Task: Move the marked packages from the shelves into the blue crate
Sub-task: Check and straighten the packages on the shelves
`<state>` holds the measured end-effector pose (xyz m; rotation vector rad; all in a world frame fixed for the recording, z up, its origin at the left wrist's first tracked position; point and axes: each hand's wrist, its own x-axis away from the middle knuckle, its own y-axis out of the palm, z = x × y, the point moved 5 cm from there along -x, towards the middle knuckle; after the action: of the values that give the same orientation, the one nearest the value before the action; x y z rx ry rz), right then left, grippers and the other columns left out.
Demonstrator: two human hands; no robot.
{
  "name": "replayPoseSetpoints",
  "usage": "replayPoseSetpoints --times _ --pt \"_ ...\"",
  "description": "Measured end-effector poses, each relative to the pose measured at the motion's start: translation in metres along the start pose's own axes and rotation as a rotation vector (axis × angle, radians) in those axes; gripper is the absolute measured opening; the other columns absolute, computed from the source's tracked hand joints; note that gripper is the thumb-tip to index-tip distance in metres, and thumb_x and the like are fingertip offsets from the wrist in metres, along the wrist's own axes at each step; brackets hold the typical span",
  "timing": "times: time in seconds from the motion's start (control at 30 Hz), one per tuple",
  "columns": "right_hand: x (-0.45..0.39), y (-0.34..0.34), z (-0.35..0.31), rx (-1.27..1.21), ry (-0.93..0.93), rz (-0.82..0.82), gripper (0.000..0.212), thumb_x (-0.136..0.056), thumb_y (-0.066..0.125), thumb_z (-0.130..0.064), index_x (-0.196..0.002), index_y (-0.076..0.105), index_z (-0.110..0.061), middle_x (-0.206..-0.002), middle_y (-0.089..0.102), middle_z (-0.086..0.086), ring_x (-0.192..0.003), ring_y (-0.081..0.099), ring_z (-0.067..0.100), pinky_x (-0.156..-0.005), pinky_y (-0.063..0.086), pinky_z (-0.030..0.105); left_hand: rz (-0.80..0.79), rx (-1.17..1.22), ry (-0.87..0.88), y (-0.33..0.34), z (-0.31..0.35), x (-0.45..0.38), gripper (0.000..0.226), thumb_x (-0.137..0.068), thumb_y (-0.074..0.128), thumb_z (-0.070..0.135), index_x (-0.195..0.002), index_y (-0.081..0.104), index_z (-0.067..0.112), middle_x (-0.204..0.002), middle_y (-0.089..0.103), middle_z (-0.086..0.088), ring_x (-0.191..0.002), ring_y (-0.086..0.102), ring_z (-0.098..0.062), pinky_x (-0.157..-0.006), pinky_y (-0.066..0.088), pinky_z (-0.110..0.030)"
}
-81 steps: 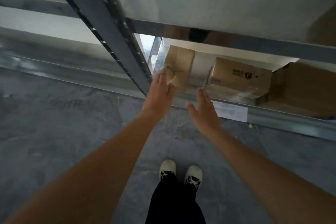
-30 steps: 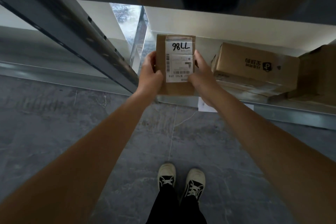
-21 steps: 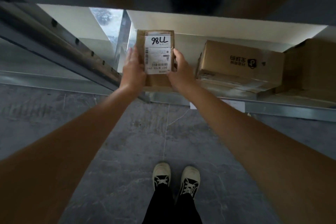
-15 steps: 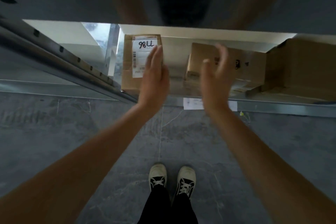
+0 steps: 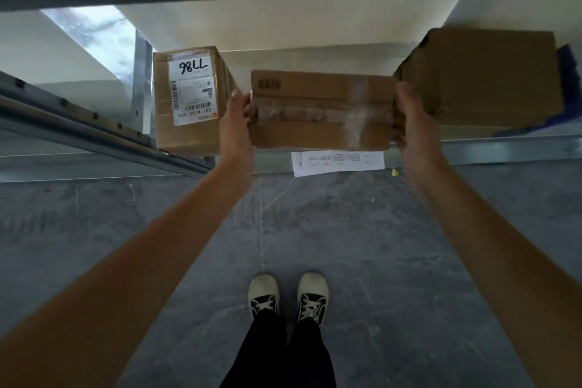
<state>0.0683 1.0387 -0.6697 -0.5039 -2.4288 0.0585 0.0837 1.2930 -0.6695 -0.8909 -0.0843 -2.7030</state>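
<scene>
The small brown cardboard box labelled "98LL" [image 5: 189,101] has been returned to the metal shelf [image 5: 504,148] at 10 o'clock. Left hand [image 5: 234,126] and right hand [image 5: 412,123] now grip the flat taped cardboard box [image 5: 321,110] at 12 o'clock for inspection.

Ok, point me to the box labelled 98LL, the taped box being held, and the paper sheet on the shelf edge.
98LL box [image 5: 189,123]: head view, bare cardboard front below its white label.
Taped box [image 5: 318,110]: head view, middle of its taped face.
Paper sheet [image 5: 338,161]: head view, centre of the sheet.
</scene>
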Motion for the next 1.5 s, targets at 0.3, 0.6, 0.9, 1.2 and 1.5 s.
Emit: replayPoseSetpoints --times 0.3,0.6,0.9,1.2,1.5 --pt "0.011 -0.002 0.010 -0.061 0.044 -0.063 0.048 -0.091 0.050 -0.058 -0.125 0.060 -0.024 -0.120 0.065 -0.003 -0.106 0.060 0.012 -0.088 0.049 0.032 0.067 0.094 0.035 -0.011 0.000 0.015 0.039 -0.100 0.034 0.034 -0.109 0.068 0.016 -0.095 0.073 0.003 -0.086 0.065 -0.009 -0.077 0.051 -0.023" --pt "0.011 0.007 0.016 0.037 -0.097 -0.089 0.014 -0.095 0.054 -0.031 -0.105 0.063 -0.036 -0.090 0.068 -0.026 -0.087 0.063 -0.006 -0.076 0.046 0.018 -0.019 0.027 0.029 -0.006 -0.013 0.019 0.027 -0.098 0.041 0.022 -0.115 0.063 0.023 -0.102 0.069 0.008 -0.103 0.061 -0.010 -0.097 0.046 -0.030" --pt "-0.018 0.033 0.013 0.229 -0.159 -0.089 0.037 -0.097 0.055 -0.023 -0.134 0.053 -0.017 -0.126 0.063 0.003 -0.115 0.060 0.019 -0.103 0.047 0.041 -0.024 -0.332 0.109 0.009 -0.009 -0.022 0.048 -0.101 0.040 0.011 -0.148 0.034 0.021 -0.138 0.051 0.001 -0.121 0.048 -0.011 -0.103 0.035 -0.024" --pt "-0.032 0.036 0.009 0.164 -0.073 -0.091 0.038 -0.098 0.055 -0.027 -0.136 0.053 -0.018 -0.126 0.063 0.004 -0.116 0.060 0.021 -0.105 0.046 0.043 0.011 -0.347 0.059 0.013 -0.008 -0.041 0.047 -0.101 0.041 0.019 -0.148 0.034 0.023 -0.139 0.051 -0.001 -0.127 0.046 -0.018 -0.107 0.034 -0.031" --pt "-0.024 0.038 0.002 0.258 -0.187 -0.069 0.035 -0.099 0.051 -0.026 -0.132 0.050 -0.014 -0.107 0.057 -0.004 -0.095 0.055 0.013 -0.073 0.042 0.021 0.061 -0.492 0.175 0.011 -0.011 -0.049 0.037 -0.101 0.042 0.016 -0.137 0.047 0.015 -0.131 0.057 -0.012 -0.116 0.054 -0.025 -0.101 0.045 -0.044"
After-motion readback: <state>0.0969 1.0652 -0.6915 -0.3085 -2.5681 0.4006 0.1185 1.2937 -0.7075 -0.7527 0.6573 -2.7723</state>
